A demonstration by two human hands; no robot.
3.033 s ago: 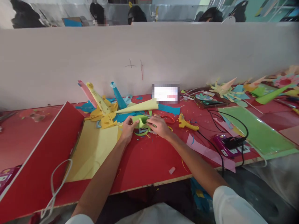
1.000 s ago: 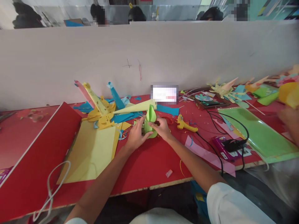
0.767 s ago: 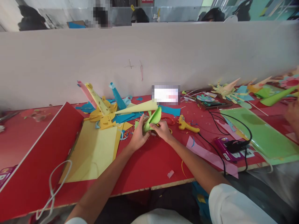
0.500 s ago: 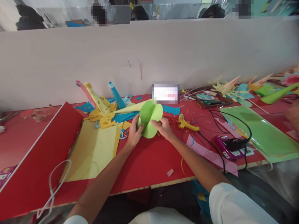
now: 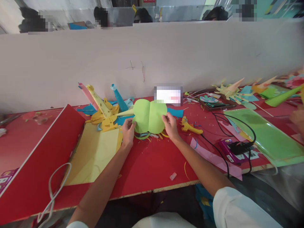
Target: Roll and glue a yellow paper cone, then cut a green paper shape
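A light green paper cutout (image 5: 142,115) with rounded lobes is spread nearly flat above the table, a fold line running down its middle. My left hand (image 5: 128,129) pinches its left edge, and my right hand (image 5: 170,125) pinches the right edge. Beneath and behind it lie paper scraps and a pale yellow paper cone (image 5: 127,112), partly hidden by the cutout. Just right of my right hand rests a yellow hot glue gun (image 5: 190,125) with a black cord.
Yellow sheets (image 5: 95,155) lie to the left beside an upright red divider (image 5: 45,152). Paper cones on yellow and blue pieces (image 5: 102,106) stand behind. At right are a pink strip (image 5: 211,155), a purple power box (image 5: 229,150) with cables and a green plastic-covered pack (image 5: 263,133).
The green cutout has gone from partly folded to opened out wide. My left hand has moved left and my right hand slightly right, each still on an edge.
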